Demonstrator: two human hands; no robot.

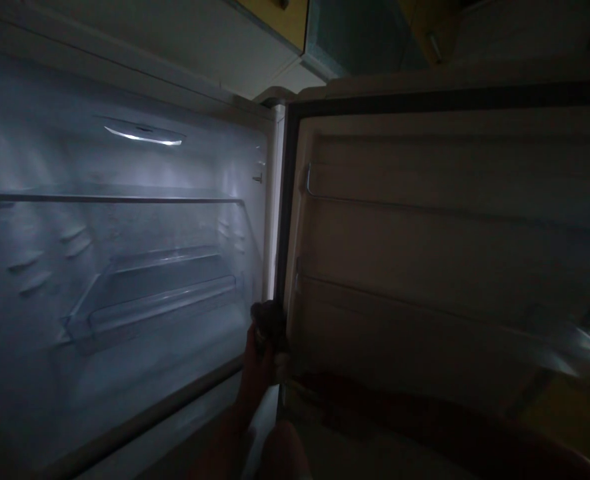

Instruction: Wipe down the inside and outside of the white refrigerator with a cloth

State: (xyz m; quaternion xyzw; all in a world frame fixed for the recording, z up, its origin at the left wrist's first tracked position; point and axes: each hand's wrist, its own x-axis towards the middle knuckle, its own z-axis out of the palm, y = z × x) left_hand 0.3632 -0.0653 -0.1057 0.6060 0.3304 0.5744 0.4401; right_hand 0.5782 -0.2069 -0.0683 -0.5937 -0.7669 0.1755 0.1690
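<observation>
An open fridge (pixel 125 320) fills the left of the dim view, lit from inside. My left hand (pixel 257 367) reaches up from the bottom centre to the fridge's right front edge, beside the door hinge. Its fingers are closed round a small dark object (pixel 269 319) that I cannot make out in the dark. A dim rounded skin-toned shape (pixel 285 453) at the bottom edge may be part of my right arm; no fingers show there.
Inside the fridge are a glass shelf (pixel 109 199) and a clear plastic tray (pixel 149 300) lower down. The open door (pixel 425 253) stands to the right, with rails across its bins. Cabinets (pixel 275 17) hang above.
</observation>
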